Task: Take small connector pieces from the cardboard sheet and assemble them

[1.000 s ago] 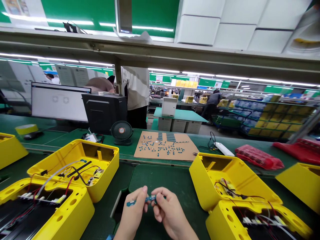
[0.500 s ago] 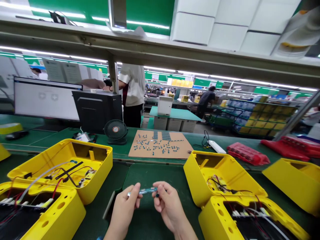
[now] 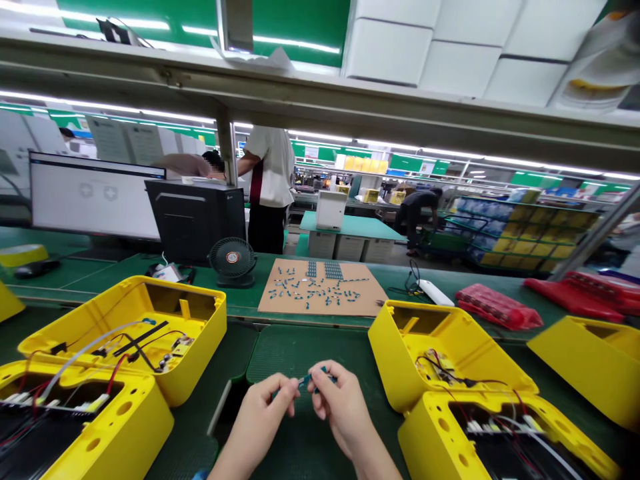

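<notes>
Between the two hands, above the dark green work surface (image 3: 280, 347), is a small teal strip (image 3: 305, 380). The left hand (image 3: 267, 408) pinches its near end, thumb and finger closed together; the right hand (image 3: 341, 403) grips the other end with curled fingers. An open yellow case stands on each side, left (image 3: 197, 353) and right (image 3: 387, 360), wires inside. Beyond lies a cardboard sheet (image 3: 371, 297) scattered with teal pieces (image 3: 320, 293), beside a black fan (image 3: 232, 260).

No words or numbers can be read. The wide, white-screened computer monitor (image 3: 97, 208) shows two pale grey emblems (image 3: 110, 193), the right one bearing a cross; the round badge (image 3: 233, 257) on the small black fan (image 3: 232, 271) is illegible.
</notes>
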A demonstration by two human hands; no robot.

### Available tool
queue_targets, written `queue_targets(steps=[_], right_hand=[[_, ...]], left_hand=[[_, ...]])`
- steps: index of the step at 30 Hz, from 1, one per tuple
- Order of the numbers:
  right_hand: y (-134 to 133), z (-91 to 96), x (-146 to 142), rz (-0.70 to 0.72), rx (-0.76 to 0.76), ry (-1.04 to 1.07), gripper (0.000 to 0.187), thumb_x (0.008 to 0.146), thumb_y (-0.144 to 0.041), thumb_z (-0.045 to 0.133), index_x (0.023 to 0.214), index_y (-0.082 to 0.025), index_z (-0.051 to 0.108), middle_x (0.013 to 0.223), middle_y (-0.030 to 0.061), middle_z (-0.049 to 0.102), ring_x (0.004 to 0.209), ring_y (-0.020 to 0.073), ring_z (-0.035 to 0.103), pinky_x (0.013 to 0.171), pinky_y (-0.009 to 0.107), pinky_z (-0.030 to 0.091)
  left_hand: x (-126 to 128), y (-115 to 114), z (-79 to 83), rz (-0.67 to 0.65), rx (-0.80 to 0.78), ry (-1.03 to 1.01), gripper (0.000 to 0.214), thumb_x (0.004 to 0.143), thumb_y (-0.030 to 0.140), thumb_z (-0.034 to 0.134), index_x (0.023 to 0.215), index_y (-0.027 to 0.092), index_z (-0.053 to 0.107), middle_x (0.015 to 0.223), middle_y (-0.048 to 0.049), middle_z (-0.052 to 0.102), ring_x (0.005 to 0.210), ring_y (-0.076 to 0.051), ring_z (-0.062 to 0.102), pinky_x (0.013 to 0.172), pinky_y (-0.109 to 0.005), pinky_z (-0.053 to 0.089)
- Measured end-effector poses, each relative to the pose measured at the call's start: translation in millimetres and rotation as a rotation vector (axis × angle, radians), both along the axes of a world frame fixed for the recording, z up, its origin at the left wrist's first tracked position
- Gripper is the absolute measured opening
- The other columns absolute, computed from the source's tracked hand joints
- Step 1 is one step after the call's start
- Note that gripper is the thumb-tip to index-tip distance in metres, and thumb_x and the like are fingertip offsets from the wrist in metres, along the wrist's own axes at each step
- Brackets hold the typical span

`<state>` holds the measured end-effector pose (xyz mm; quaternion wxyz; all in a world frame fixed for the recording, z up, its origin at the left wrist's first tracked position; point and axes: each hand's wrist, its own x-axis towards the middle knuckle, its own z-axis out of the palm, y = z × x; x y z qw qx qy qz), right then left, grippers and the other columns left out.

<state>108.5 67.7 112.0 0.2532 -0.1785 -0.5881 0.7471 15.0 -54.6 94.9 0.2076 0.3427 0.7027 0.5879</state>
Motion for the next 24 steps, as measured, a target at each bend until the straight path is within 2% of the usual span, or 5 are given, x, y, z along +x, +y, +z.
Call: queue_targets(steps=[6,9,16,20,24], right_hand=[[-1,0.3,2,-0.001,0.006,-0.030,0.047,0.070,-0.050,0.074,0.096,-0.014,0.059,0.060,-0.0035,0.055,0.041,0.0028,0.041,0.037,0.015,0.026],[-2,0.5,3,0.034,-0.035,-0.006,0.041,0.074,-0.051,0.071,0.086,-0.014,0.057,0.058,-0.0036,0.054,0.040,0.0021,0.040,0.036,0.015,0.022],[-4,0.4,6,0.160,-0.236,0.141,0.034,0.080,-0.045,0.066,0.081,-0.014,0.054,0.057,-0.0019,0.055,0.039,0.0019,0.040,0.037,0.015,0.020],[-2,0.7,5,0.152,-0.367,0.241,0.028,0.082,-0.040,0.066,0.079,-0.015,0.053,0.059,-0.0034,0.053,0.039,-0.0004,0.035,0.037,0.014,0.017],[-3,-2.3,3,0.117,-0.213,0.115,0.034,0.078,-0.046,0.069,0.080,-0.014,0.055,0.058,-0.0029,0.054,0.038,0.0010,0.038,0.035,0.014,0.020]], left_hand=[[4,-1,3.3,-0.042,-0.034,0.030,0.053,0.086,0.065,0.038,0.068,0.017,0.055,0.057,0.0026,0.043,0.059,-0.014,0.042,0.061,-0.028,0.029],[4,-1,2.1,-0.062,-0.026,0.020,0.055,0.086,0.067,0.036,0.067,0.018,0.052,0.058,0.0029,0.039,0.058,-0.014,0.039,0.059,-0.028,0.028],[10,-6,3.6,-0.132,0.066,-0.113,0.052,0.088,0.064,0.037,0.067,0.018,0.048,0.058,0.0038,0.034,0.056,-0.011,0.031,0.055,-0.027,0.023],[12,-5,0.5,-0.141,0.163,-0.210,0.050,0.087,0.064,0.040,0.066,0.019,0.045,0.056,0.0048,0.032,0.053,-0.011,0.029,0.052,-0.027,0.023],[7,-3,-1.0,-0.038,0.128,-0.155,0.051,0.087,0.065,0.037,0.067,0.019,0.045,0.057,0.0043,0.034,0.055,-0.011,0.031,0.054,-0.027,0.024]])
